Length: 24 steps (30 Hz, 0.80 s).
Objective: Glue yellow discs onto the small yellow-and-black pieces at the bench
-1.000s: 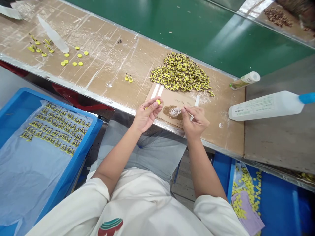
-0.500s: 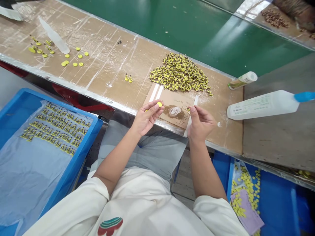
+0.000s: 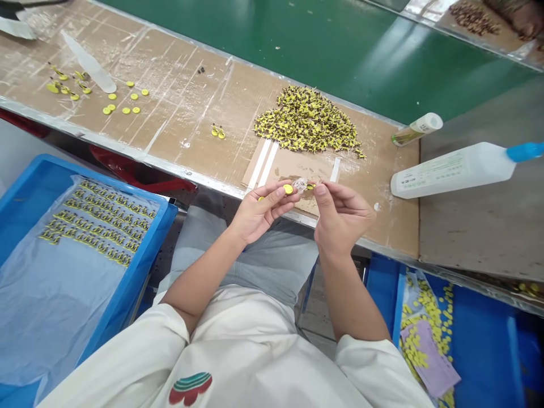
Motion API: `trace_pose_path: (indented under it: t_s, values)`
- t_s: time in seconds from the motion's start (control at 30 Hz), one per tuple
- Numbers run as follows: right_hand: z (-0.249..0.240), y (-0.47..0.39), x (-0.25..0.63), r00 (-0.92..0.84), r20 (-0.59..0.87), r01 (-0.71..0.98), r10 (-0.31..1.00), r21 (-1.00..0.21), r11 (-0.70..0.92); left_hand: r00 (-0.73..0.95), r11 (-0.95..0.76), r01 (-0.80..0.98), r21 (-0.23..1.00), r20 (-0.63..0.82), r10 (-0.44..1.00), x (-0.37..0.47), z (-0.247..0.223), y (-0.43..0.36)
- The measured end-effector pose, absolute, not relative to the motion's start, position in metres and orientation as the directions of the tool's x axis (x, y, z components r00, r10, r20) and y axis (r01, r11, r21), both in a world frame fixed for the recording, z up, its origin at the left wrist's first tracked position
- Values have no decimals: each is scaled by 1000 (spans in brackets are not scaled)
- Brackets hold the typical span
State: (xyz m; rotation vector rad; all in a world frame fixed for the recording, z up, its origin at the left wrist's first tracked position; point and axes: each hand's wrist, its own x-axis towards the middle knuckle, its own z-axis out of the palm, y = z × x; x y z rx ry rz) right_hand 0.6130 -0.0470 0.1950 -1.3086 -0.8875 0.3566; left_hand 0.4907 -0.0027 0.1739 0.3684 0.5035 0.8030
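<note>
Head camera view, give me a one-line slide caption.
Left hand pinching a yellow disc, right hand holding a small yellow-and-dark piece, before a heaped pile.

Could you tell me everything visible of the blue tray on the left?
The blue tray, apparently plastic, has raised walls and lies beside the bench, left of the person's legs. A thin, wrinkled, whitish sheet lines it, bearing rows of small yellow-and-dark pieces. Neither the left hand nor right hand touches it.
</note>
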Motion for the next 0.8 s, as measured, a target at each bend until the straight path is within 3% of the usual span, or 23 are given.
trace_pose_path:
  t_s: [0.2,0.8]
  values:
    - [188,-49,608,628,370,219,685,-928,301,624,642,-585,496,-231,747,492,172,-5]
    - [188,-53,607,619,432,374,656,-897,237,609,644,-555,527,-270,746,493,174,-7]
